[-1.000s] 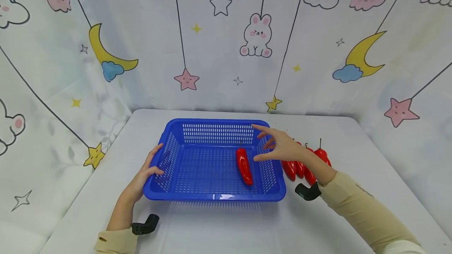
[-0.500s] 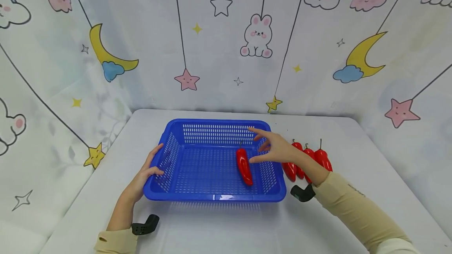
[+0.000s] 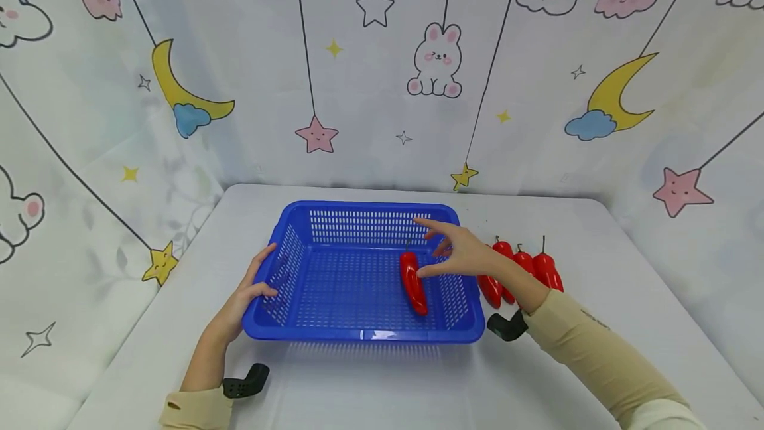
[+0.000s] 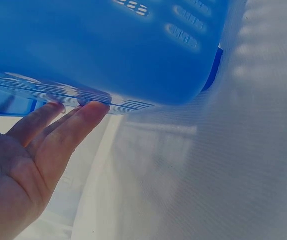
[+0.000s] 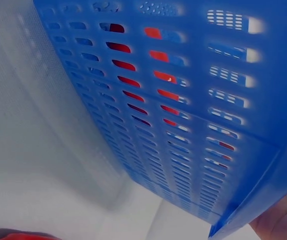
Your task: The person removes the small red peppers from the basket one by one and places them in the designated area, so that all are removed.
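Observation:
A blue plastic basket [image 3: 346,290] with slotted sides stands in the middle of the head view. One red chili pepper [image 3: 413,284] lies inside it, toward the right, stem pointing to the back. My left hand [image 3: 241,300] holds the basket's left rim; in the left wrist view its fingers [image 4: 86,122] reach under the rim against the outer side. Above the basket's right side is my right hand [image 3: 458,251], thumb and fingers spread with nothing between them. Its thumb tip overlaps the pepper in the head view; whether they touch I cannot tell.
Several more red chili peppers [image 3: 546,269] lie on the white table [image 3: 358,390] right of the basket, partly hidden behind my right forearm. A printed cloth [image 3: 382,85] hangs behind and at the sides of the table.
My right hand has drifted left and slightly down over the basket, closer to the pepper inside. More of the peppers outside now shows. The left hand and the basket keep their place.

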Demonstrator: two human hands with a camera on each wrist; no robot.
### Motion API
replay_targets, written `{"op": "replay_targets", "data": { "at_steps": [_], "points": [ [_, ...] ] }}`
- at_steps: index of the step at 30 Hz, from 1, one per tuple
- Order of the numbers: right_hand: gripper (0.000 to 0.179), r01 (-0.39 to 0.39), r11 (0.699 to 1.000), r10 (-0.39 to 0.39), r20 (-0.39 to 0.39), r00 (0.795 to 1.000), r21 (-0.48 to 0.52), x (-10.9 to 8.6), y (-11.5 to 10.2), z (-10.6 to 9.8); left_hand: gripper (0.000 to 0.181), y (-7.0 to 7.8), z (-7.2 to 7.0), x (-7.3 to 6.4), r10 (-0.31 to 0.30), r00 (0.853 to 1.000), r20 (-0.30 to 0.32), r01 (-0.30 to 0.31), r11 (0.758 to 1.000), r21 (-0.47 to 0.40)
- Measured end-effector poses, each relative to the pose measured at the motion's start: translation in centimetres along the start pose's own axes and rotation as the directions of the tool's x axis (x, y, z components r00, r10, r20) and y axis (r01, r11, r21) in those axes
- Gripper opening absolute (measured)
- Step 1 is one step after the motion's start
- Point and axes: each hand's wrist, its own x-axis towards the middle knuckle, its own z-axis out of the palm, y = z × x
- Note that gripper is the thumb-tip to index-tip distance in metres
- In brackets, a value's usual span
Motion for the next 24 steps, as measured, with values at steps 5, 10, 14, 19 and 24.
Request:
{"op": "replay_targets", "data": {
  "at_steps": [5,10,14,19,24],
  "points": [
    [0.093,-0.007,1.000,0.007,0.004,1.000,-0.004,0.2,0.0,0.1,0.079,0.0,0.0,0.0,0.008,1.000,-0.002,-0.008,1.000,-0.005],
    [0.093,-0.006,1.000,0.006,0.012,1.000,-0.008,0.5,0.1,0.2,0.078,0.0,0.0,0.1,0.009,1.000,-0.002,-0.009,1.000,0.003],
    [0.093,0.003,1.000,-0.003,0.023,1.000,-0.014,0.6,0.3,0.3,0.078,0.0,0.0,0.0,0.007,1.000,-0.004,-0.007,1.000,0.010],
    [0.093,0.015,0.999,-0.013,0.036,0.999,-0.040,0.9,0.5,0.6,0.078,0.0,0.0,0.0,0.010,1.000,-0.004,-0.010,1.000,0.009],
    [0.093,0.020,0.996,-0.016,0.052,0.999,-0.093,1.1,0.4,1.0,0.078,0.0,0.1,0.0,0.004,1.000,-0.003,-0.004,1.000,0.003]
  ]
}}
